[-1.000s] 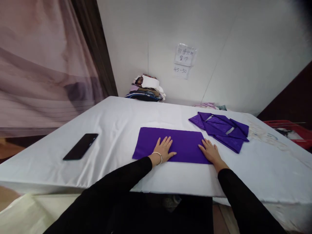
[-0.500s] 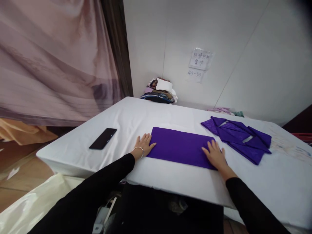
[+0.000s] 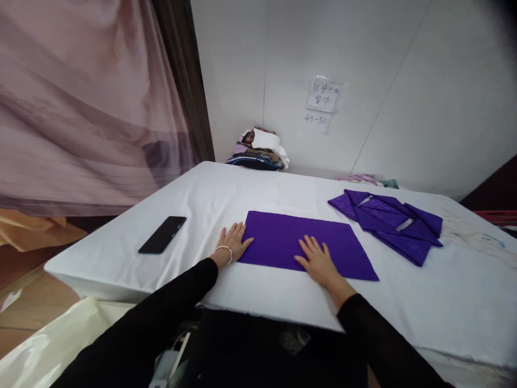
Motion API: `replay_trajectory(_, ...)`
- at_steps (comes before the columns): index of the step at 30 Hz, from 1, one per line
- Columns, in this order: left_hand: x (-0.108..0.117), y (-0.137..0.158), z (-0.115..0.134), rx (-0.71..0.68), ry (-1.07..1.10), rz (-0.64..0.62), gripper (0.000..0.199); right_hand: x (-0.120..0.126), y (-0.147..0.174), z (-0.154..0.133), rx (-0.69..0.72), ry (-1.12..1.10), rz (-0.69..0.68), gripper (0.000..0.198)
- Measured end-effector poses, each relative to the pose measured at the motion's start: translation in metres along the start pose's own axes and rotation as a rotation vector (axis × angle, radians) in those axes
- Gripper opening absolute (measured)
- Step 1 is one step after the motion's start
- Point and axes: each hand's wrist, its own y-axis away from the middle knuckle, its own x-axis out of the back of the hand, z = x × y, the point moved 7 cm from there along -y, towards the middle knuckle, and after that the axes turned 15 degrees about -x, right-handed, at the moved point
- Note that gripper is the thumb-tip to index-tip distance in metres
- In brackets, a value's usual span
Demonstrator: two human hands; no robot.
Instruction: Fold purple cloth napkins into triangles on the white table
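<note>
The purple cloth (image 3: 283, 237) lay flat on the white table (image 3: 283, 188), close to the person's front edge, its long side running from left to right. It seemed to be placed there so that both hands could reach it without stretching.

The left hand (image 3: 234, 240), wearing a bracelet (image 3: 229, 252) at the wrist, rested at the left short edge of the cloth. Its fingers were spread and it gripped nothing; the thumb reached onto the purple, while part of the hand was on the table. Such a position probably kept this end from sliding.

The right hand (image 3: 318, 263) was also spread wide and gripped nothing. It lay palm down around the middle of the near long edge, perhaps because a flat palm could press the cloth smooth. How strongly it pressed, I could not tell.

A purple bundle (image 3: 383, 218) lay beyond the right end of the cloth, apart from it, with folded, pointed corners. The phone (image 3: 162, 235) was well apart at the left, and a clothes pile (image 3: 258, 150) stood by the wall; both were seemingly put there to leave working room.
</note>
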Motion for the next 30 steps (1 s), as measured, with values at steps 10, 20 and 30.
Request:
replay_trajectory(10,0.006,-0.005,0.007,0.034,-0.010,0.025,0.073,0.006,0.036,0.195,-0.434,0.223,0.063,0.056)
replay_trajectory(20,-0.002,-0.033,0.151,-0.354,0.078,0.098,0.067,0.002,0.034,0.194,-0.397,0.278,0.059,0.052)
replay_trajectory(30,0.002,0.012,0.008,-0.059,-0.012,0.019,0.068,-0.001,0.035,0.198,-0.360,0.311,0.074,0.047)
